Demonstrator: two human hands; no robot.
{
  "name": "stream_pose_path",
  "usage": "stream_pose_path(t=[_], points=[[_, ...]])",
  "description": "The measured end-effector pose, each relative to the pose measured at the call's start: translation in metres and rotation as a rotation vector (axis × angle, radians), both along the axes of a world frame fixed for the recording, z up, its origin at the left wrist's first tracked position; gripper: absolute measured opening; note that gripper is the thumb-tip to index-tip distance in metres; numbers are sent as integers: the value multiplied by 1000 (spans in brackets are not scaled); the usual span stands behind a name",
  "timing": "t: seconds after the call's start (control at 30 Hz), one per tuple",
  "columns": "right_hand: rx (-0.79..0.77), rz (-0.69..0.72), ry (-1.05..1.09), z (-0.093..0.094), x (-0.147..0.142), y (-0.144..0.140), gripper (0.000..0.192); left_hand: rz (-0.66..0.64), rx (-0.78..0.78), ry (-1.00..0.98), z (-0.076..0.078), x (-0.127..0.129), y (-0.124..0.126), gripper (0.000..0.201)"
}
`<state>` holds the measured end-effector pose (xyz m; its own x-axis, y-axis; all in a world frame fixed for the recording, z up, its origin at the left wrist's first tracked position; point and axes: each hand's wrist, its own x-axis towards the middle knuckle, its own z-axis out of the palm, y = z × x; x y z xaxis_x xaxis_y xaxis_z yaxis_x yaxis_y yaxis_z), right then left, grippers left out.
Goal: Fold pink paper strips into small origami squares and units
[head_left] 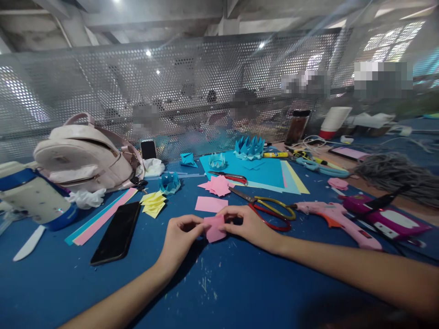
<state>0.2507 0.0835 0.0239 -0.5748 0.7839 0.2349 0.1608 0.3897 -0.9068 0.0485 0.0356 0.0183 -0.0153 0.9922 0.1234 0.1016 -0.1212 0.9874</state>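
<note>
Between my two hands is a small piece of pink paper (pixel 215 230), held just above the blue table. My left hand (pixel 185 235) pinches its left edge with thumb and fingertips. The right edge is pinched by my right hand (pixel 245 226). Just beyond lies a flat pink paper strip (pixel 211 204), and behind it a pile of folded pink paper pieces (pixel 218 185). Scissors (pixel 270 210) with red and yellow handles lie beside my right hand. Left of the pile sit folded yellow paper pieces (pixel 153 203).
A black phone (pixel 116 234) and coloured paper strips (pixel 101 217) lie at left, near a large bottle (pixel 37 196) and a backpack (pixel 85 153). At right are a pink glue gun (pixel 338 218) and a purple device (pixel 384 217). Blue sheets (pixel 236 167) carry a folded paper crown (pixel 249 148).
</note>
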Motion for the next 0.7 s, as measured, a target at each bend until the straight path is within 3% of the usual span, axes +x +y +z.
stream_pose_path(t=[0.4, 0.7], points=[[-87, -2, -6, 1, -1, 2, 21, -34, -21, -8, -1, 1, 0, 13], [-9, -13, -21, 3, -1, 3, 24, 2, -29, 11, 1, 1, 0, 20]])
